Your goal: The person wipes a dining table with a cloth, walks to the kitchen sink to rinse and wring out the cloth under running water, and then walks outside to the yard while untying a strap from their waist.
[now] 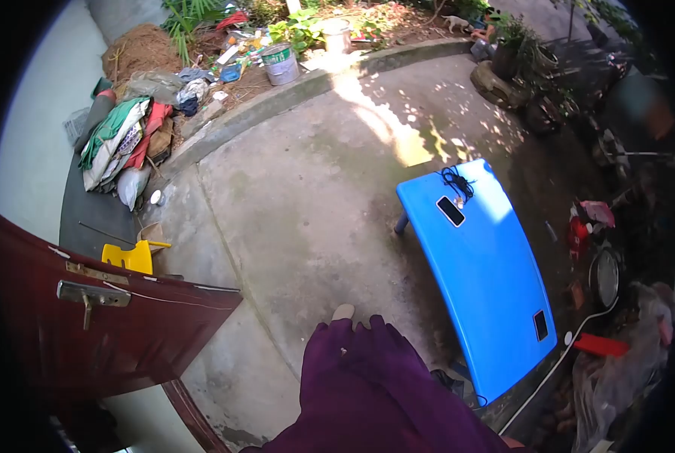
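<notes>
Neither my left hand nor my right hand can be made out. Purple clothing (pixel 360 385) fills the bottom middle, and the tip of a pale shoe (pixel 343 311) pokes out beyond it. To the right stands a blue table (pixel 481 257). On its far end lie a dark-screened phone (pixel 450 211) and a tangle of black cable (pixel 456 181). A second phone (pixel 540 325) rests near the table's right edge. At the bottom edge, a small pinkish patch beside the clothing is too cut off to identify.
A dark red door (pixel 126 317) with a metal handle (pixel 93 294) stands ajar at left, near a yellow plastic chair (pixel 130 258). Folded sheets (pixel 122 143) are heaped by the wall. A paint bucket (pixel 280 64) sits beyond the curb (pixel 277 102). Clutter and a white hose (pixel 537 386) line the right.
</notes>
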Motion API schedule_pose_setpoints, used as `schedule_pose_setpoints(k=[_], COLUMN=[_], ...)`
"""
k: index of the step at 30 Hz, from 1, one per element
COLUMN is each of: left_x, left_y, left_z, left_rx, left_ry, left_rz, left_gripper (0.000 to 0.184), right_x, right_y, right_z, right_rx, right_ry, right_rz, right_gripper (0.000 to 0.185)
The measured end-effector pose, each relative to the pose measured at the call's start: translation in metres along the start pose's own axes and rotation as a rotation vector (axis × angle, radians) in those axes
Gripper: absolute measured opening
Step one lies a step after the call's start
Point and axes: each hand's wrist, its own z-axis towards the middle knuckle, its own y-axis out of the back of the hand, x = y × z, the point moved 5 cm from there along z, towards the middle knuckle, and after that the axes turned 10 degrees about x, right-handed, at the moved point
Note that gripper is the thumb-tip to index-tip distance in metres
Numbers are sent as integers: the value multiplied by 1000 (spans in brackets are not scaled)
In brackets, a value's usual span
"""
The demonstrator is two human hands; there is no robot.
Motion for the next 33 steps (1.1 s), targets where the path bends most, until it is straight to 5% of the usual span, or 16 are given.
schedule_pose_setpoints(k=[7,11,13,16,19,20,21,23,26,28,30,33], left_x=[16,-26,-135,-403,-528,-545,-550,-567,-565,-549,-506,-415], left_y=[18,53,81,31,-49,-74,-99,-140,-193,-222,-229,-214], left_z=[0,3,11,-83,-234,-272,-308,-344,-303,-212,-111,36], left_rx=[95,121,21,77,551,1043,1325,1484,1226,1208,1042,756], left_ry=[146,96,-235,-925,-1592,-1718,-1718,-1693,-1536,-1351,-1017,-432], left_rz=[145,306,322,206,228,309,343,422,276,489,642,409], left_gripper=[26,26,27,42,67,70,73,80,78,71,70,78], right_x=[-22,70,104,159,210,221,235,267,291,288,275,270], right_y=[42,50,42,26,23,30,29,28,18,25,25,-2], right_z=[-31,-51,-32,-19,0,22,43,44,-11,-41,-75,-144], right_rx=[83,187,238,126,25,16,10,-81,-57,20,147,421], right_ry=[-42,124,139,127,79,106,135,191,269,426,558,796], right_rz=[-222,-1105,-1309,-1505,-1495,-1500,-1502,-1456,-1185,-826,-348,20], right_gripper=[44,44,45,37,39,39,39,37,37,33,31,31])
